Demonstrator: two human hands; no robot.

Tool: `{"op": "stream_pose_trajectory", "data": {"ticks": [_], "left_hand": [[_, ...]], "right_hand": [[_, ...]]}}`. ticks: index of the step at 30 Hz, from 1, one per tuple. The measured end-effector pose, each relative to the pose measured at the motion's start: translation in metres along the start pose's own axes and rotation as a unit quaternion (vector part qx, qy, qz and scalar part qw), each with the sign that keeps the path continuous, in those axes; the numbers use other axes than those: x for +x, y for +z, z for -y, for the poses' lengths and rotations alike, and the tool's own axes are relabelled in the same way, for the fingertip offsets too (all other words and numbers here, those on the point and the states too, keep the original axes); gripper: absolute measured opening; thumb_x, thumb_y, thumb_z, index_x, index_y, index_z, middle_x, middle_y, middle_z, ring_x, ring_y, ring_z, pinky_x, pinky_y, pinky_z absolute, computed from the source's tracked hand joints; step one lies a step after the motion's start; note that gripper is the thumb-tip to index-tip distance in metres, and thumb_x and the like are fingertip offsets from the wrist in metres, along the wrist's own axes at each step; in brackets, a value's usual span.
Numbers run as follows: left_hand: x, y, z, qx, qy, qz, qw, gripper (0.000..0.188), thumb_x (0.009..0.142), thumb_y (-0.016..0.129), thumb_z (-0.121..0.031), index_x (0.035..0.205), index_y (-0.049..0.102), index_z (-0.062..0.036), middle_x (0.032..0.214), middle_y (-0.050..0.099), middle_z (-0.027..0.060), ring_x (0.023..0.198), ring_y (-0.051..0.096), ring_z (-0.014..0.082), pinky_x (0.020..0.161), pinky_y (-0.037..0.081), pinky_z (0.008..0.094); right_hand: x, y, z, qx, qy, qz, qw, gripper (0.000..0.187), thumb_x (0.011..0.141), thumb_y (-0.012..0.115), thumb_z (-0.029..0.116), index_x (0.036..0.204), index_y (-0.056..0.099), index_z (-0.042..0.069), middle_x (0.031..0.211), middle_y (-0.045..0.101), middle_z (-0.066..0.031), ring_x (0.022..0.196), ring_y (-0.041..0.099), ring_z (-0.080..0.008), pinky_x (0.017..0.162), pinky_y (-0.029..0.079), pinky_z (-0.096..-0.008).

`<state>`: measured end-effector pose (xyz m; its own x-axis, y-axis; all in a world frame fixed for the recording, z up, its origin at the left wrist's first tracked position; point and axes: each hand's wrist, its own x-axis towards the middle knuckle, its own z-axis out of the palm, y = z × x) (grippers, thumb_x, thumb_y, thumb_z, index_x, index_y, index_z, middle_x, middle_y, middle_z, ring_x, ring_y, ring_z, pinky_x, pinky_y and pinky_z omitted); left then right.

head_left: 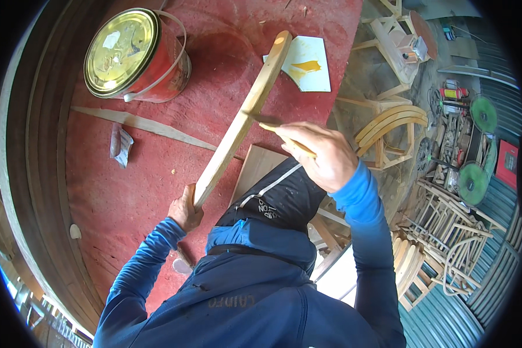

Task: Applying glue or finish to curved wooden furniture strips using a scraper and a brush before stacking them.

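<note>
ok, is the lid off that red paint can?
No. The gold lid sits closed on the red can, which stands on the red table away from both hands.

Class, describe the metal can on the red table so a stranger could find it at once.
Start at the red table and look to its far left corner. There stands a round metal can with a gold lid, red sides and a pale wire handle. It is the only round container there; the things near it are flat wood pieces.
</note>
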<state>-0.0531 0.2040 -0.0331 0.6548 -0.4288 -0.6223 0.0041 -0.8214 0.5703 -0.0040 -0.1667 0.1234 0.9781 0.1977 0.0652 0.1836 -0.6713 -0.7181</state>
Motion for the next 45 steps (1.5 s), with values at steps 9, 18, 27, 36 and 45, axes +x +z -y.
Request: {"op": "stream_pose_trajectory", "data": {"ticks": [9, 18, 27, 36, 45], "left_hand": [[0.003, -0.018, 0.006, -0.063, 0.006, 0.021, 0.998, 0.053, 0.08, 0.063, -0.009, 0.129, 0.045, -0.0093, 0.087, 0.066, 0.0279, 0.085, 0.068, 0.049, 0.074, 0.053, 0.0536], [0.011, -0.037, 0.027, -0.125, 0.078, 0.025, 0.989, 0.044, 0.081, 0.061, -0.005, 0.123, 0.048, -0.007, 0.072, 0.049, 0.009, 0.064, 0.051, 0.0204, 0.06, 0.044, 0.0386], [0.011, -0.036, 0.032, -0.133, 0.066, 0.029, 0.989, 0.043, 0.081, 0.062, -0.005, 0.122, 0.048, -0.0068, 0.073, 0.051, 0.0105, 0.064, 0.053, 0.0222, 0.06, 0.045, 0.0394], [0.012, -0.038, 0.031, -0.134, 0.066, 0.035, 0.988, 0.044, 0.081, 0.062, -0.004, 0.122, 0.048, -0.0066, 0.075, 0.052, 0.0105, 0.065, 0.054, 0.0223, 0.06, 0.045, 0.0394], [0.02, -0.04, 0.051, -0.132, 0.09, 0.027, 0.987, 0.041, 0.082, 0.061, -0.001, 0.122, 0.051, -0.0048, 0.081, 0.053, 0.0058, 0.07, 0.054, 0.0177, 0.066, 0.045, 0.0337]], "right_hand": [[-0.017, 0.042, -0.024, -0.086, -0.017, -0.081, 0.993, 0.036, 0.087, 0.07, 0.002, 0.122, 0.064, 0.005, 0.115, 0.07, -0.0159, 0.099, 0.072, -0.0305, 0.085, 0.061, -0.0376], [-0.027, 0.041, -0.009, -0.053, -0.001, -0.154, 0.987, 0.031, 0.088, 0.071, 0.004, 0.119, 0.067, 0.005, 0.114, 0.071, -0.0168, 0.095, 0.073, -0.0307, 0.082, 0.061, -0.0357], [-0.02, 0.05, 0.014, -0.039, -0.044, -0.049, 0.997, 0.026, 0.088, 0.069, 0.005, 0.114, 0.065, 0.004, 0.11, 0.071, -0.0155, 0.092, 0.073, -0.0281, 0.075, 0.062, -0.0376], [-0.027, 0.042, -0.002, 0.033, 0.013, -0.158, 0.987, 0.032, 0.087, 0.072, 0.0, 0.118, 0.068, 0.002, 0.112, 0.07, -0.0173, 0.096, 0.072, -0.0314, 0.082, 0.06, -0.038], [-0.067, 0.102, -0.041, -0.09, -0.084, -0.08, 0.989, 0.046, 0.084, 0.062, 0.001, 0.131, 0.063, 0.003, 0.134, 0.06, -0.0187, 0.116, 0.065, -0.0346, 0.097, 0.056, -0.0395]]}}
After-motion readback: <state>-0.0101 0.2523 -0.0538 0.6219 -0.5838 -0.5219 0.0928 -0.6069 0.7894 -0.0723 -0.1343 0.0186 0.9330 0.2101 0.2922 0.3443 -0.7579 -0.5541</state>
